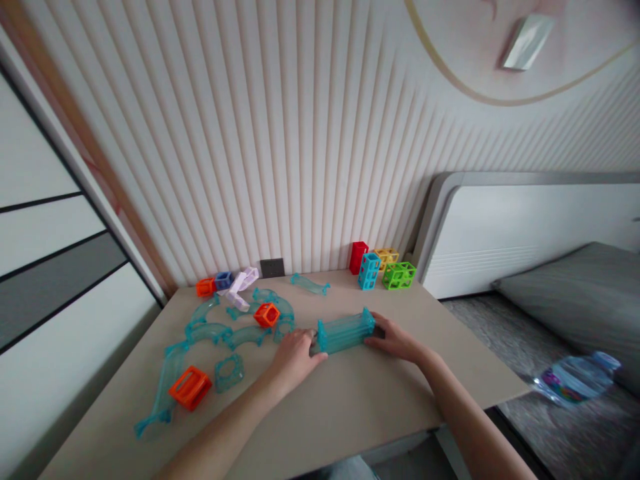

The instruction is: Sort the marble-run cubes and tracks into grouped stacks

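Between my two hands is a stack of straight translucent teal track pieces [344, 333], low over the table or resting on it. My left hand [299, 353] is closed around the stack's left end, its thumb at the near side. At the other end my right hand [393, 339] grips with thumb and fingers. Just left of my left hand are an orange cube block [267, 315] and curved teal track pieces [246, 337]. A square teal piece with a round hole [229, 372] lies nearer me, beside a larger orange block [191, 388].
A long teal track [170, 380] lies at the table's left. Lilac pieces [240, 288] and a blue block [223, 281] are at the back left. Red [358, 258], light-blue [369, 271], yellow and green blocks [399, 275] stand back right. A plastic bottle [575, 379] lies off the table's right.
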### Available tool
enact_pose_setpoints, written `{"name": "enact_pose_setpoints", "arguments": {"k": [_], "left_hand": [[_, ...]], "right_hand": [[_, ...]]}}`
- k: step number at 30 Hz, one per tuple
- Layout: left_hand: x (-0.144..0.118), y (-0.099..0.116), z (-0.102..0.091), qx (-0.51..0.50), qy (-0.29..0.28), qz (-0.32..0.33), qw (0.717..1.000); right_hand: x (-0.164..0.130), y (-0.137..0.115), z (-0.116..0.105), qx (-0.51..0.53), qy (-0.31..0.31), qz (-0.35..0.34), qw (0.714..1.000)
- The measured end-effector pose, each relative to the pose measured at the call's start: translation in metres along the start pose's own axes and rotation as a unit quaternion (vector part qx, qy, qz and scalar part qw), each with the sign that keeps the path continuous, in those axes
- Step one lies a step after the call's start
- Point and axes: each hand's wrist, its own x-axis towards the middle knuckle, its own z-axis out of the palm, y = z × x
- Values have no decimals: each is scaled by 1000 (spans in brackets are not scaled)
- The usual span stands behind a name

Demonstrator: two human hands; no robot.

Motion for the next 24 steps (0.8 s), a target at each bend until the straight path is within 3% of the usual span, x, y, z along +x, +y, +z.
{"name": "enact_pose_setpoints", "arguments": {"k": [10, 24], "left_hand": [[19, 7, 12, -38, 2, -10, 999], [41, 6, 20, -54, 2, -17, 998]], "right_hand": [[-3, 5, -7, -40, 34, 2, 999], [-2, 14, 3, -103, 111, 33, 988]]}}
